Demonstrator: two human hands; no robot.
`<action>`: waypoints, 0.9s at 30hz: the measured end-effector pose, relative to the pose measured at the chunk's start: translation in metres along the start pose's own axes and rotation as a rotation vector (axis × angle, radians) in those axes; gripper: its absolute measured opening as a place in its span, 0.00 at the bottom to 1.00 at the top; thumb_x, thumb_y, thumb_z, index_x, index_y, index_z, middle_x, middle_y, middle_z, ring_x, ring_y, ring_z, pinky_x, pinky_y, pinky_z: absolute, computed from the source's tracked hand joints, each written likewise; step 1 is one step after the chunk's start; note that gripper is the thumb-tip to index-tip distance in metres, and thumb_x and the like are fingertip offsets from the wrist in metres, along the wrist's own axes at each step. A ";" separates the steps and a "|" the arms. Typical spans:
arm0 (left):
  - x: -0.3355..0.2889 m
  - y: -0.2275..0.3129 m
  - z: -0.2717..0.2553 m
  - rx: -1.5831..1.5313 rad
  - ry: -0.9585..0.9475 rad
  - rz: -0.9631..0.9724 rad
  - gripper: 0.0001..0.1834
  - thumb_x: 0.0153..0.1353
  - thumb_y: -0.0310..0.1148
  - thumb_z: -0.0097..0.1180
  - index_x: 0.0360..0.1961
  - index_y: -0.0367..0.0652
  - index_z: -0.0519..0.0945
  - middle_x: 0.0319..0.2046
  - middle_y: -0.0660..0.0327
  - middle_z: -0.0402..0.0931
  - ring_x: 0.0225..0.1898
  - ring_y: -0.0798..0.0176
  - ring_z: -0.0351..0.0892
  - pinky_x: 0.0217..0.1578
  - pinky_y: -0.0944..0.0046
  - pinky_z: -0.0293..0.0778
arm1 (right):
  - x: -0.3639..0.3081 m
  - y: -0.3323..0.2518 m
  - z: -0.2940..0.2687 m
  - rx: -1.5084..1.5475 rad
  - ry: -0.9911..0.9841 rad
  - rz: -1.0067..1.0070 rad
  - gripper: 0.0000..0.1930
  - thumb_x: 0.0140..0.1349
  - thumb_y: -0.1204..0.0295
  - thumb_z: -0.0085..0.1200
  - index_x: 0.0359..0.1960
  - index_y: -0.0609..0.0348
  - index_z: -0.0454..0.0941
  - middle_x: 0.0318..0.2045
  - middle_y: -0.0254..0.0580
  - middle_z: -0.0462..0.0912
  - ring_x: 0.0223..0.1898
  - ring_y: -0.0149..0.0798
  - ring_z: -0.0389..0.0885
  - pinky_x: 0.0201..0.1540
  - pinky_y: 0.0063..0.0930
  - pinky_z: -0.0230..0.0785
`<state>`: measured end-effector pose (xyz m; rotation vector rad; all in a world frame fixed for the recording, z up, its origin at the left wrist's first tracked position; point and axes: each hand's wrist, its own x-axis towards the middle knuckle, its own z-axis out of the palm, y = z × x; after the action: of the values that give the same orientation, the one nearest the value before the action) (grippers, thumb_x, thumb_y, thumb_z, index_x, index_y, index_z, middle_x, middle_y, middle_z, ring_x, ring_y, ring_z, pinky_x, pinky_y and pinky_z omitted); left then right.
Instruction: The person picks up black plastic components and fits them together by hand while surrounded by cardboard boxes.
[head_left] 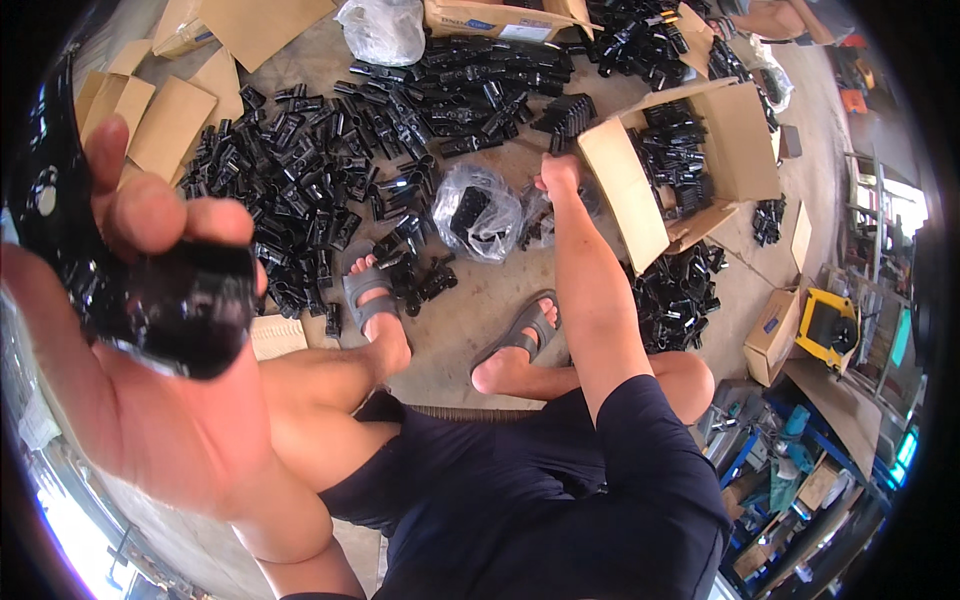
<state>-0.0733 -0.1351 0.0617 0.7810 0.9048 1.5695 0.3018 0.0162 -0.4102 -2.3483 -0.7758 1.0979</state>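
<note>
Close to the camera at the left, my left hand (185,425) is raised with its fingers curled round a glossy black tubular fitting (190,310). A long black arm of this piece, with a pale round spot, runs up past the fingers. Farther out, my right arm stretches forward over the floor. My right hand (561,174) is closed beside a stack of black fittings (567,117); what its fingers hold, if anything, is hidden. A clear plastic bag (478,214) with a black piece inside lies left of that hand.
Heaps of black fittings (290,165) cover the floor. An open cardboard box (750,150) holding similar pieces stands at the right; flattened cardboard (175,125) lies far left. A white plastic bag (383,30) sits at the back. Another person's arm (780,20) shows far right.
</note>
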 end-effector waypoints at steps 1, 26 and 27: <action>0.002 -0.001 0.002 0.009 -0.007 0.002 0.33 0.77 0.43 0.46 0.72 0.29 0.56 0.41 0.60 0.68 0.45 0.59 0.70 0.42 0.61 0.67 | 0.009 -0.001 0.005 0.065 0.014 0.024 0.16 0.66 0.66 0.59 0.34 0.72 0.80 0.25 0.54 0.85 0.17 0.44 0.85 0.18 0.35 0.79; -0.016 -0.118 0.059 0.331 -0.259 -0.427 0.20 0.75 0.45 0.54 0.55 0.37 0.78 0.44 0.52 0.85 0.42 0.60 0.88 0.40 0.62 0.85 | -0.260 -0.103 -0.229 0.357 -0.162 -0.823 0.10 0.67 0.73 0.63 0.44 0.65 0.80 0.34 0.40 0.84 0.33 0.30 0.84 0.38 0.27 0.77; -0.023 -0.123 0.061 0.326 -0.277 -0.450 0.20 0.75 0.45 0.54 0.55 0.38 0.78 0.44 0.52 0.85 0.42 0.60 0.88 0.41 0.62 0.85 | -0.268 -0.098 -0.240 0.449 -0.221 -0.844 0.09 0.67 0.73 0.63 0.45 0.65 0.80 0.35 0.38 0.85 0.34 0.28 0.84 0.39 0.25 0.77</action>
<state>0.0420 -0.1373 -0.0165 0.9202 1.0555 0.9090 0.3205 -0.1180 -0.0623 -1.3165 -1.2746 0.9943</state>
